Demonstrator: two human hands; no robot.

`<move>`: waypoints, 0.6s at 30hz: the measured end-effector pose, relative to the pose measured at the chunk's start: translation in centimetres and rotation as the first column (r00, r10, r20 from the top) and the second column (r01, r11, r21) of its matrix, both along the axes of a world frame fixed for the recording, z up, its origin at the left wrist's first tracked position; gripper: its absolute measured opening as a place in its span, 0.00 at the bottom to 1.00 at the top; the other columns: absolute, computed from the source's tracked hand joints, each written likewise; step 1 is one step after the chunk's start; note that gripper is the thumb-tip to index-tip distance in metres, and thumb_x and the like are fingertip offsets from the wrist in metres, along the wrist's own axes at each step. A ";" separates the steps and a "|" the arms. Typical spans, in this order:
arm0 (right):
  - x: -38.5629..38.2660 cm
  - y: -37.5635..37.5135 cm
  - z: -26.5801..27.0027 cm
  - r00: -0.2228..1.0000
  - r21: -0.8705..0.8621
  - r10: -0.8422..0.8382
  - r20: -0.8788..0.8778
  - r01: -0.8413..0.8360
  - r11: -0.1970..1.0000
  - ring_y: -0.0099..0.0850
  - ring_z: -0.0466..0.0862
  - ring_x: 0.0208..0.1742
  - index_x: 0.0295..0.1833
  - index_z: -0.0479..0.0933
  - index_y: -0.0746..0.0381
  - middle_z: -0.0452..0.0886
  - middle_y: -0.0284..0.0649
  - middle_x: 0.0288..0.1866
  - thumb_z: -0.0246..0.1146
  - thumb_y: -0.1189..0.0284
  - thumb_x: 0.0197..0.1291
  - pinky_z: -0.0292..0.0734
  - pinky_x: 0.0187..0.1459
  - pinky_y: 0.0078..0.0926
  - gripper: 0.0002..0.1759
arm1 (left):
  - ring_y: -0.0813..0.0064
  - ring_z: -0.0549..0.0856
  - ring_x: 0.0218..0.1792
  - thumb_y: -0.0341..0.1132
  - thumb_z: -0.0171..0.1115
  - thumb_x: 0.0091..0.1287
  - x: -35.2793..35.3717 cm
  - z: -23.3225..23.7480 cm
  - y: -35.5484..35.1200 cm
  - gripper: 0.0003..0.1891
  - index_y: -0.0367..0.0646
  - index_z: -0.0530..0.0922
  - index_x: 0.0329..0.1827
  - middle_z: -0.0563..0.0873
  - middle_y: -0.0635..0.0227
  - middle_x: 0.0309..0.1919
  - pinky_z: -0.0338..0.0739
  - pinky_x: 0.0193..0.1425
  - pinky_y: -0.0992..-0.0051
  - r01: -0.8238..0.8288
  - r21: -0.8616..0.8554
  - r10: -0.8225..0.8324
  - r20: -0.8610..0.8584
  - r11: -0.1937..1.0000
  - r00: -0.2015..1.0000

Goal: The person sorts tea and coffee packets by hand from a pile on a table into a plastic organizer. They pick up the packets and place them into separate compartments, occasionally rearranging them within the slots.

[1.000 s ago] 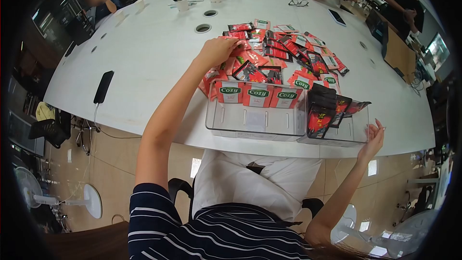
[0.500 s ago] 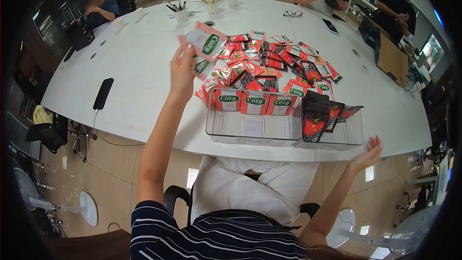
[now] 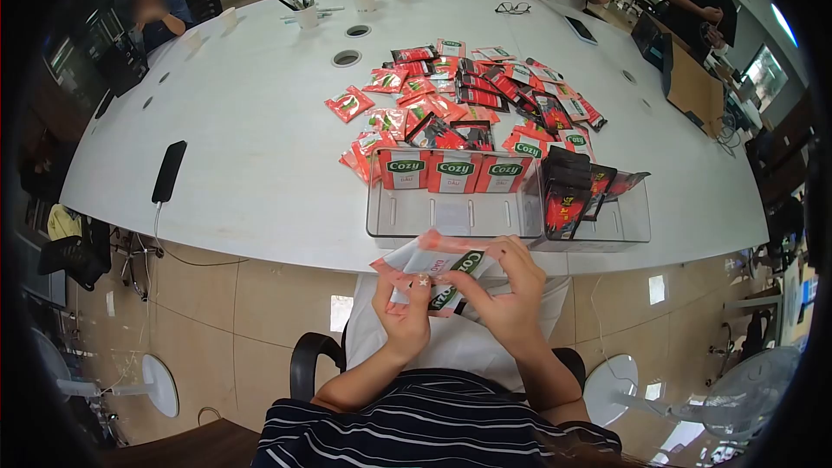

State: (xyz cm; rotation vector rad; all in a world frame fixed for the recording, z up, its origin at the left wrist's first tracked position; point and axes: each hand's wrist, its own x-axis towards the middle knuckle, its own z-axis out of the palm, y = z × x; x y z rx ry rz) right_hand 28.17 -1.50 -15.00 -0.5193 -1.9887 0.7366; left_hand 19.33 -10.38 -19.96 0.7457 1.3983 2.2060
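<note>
"Where are our hands?"
"Just off the table's near edge, over our lap. Our left hand pinches the held packets at their left side; our right hand grips their right side, thumb and fingers closed."
"And beyond?"
"The left bin sits near that edge, Cozy packets standing at its back, open floor before them. Just beside it, the right bin has dark packets."
"Our room past those?"
"The pile crowds their far side; white tabletop stretches left to our phone."
</note>
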 end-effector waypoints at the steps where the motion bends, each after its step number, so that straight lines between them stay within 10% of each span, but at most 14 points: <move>1: -0.1 -0.1 0.0 1.000 -0.024 0.012 -0.001 -0.012 1.000 0.34 0.76 0.31 0.37 0.77 0.66 0.79 0.40 0.32 0.76 0.73 0.41 0.69 0.35 0.27 0.18 | 0.92 0.67 0.20 0.35 0.49 0.71 0.3 0.3 0.0 0.21 0.33 0.62 0.63 0.75 0.74 0.27 0.60 0.21 0.90 -0.016 0.033 0.014 0.052 0.999 0.999; 6: -0.4 0.3 0.3 0.997 -0.001 -0.058 -0.049 0.058 0.998 0.35 0.79 0.32 0.39 0.78 0.68 0.81 0.42 0.34 0.73 0.78 0.46 0.73 0.36 0.26 0.15 | 0.81 0.78 0.28 0.36 0.48 0.72 -4.0 -2.9 -1.4 0.27 0.34 0.52 0.70 0.77 0.60 0.45 0.82 0.35 0.79 -0.060 0.158 0.080 -0.122 0.986 0.989; 10: -1.1 2.8 2.1 0.992 0.031 -0.119 -0.044 0.120 0.992 0.36 0.80 0.35 0.39 0.78 0.67 0.81 0.42 0.35 0.70 0.79 0.49 0.74 0.38 0.26 0.11 | 0.63 0.83 0.48 0.35 0.45 0.74 -6.7 0.4 0.7 0.24 0.37 0.53 0.69 0.76 0.50 0.54 0.80 0.49 0.68 -0.380 0.282 0.362 0.115 0.881 0.925; 13: -2.9 5.0 3.4 0.977 0.385 -0.136 0.165 0.063 0.921 0.35 0.77 0.39 0.36 0.77 0.65 0.78 0.39 0.35 0.70 0.77 0.47 0.73 0.41 0.30 0.11 | 0.69 0.83 0.49 0.34 0.45 0.74 -10.0 0.3 1.8 0.20 0.37 0.60 0.65 0.77 0.50 0.55 0.79 0.48 0.73 -0.400 0.395 0.350 0.195 0.827 0.916; 18: -6.7 6.6 1.7 0.891 0.476 -0.039 0.451 -0.204 0.856 0.34 0.73 0.43 0.32 0.76 0.62 0.74 0.37 0.35 0.69 0.73 0.46 0.71 0.43 0.30 0.09 | 0.58 0.79 0.56 0.36 0.39 0.75 -12.4 -1.0 2.9 0.21 0.35 0.58 0.67 0.72 0.47 0.61 0.77 0.58 0.63 -0.255 0.310 0.187 0.232 0.916 0.954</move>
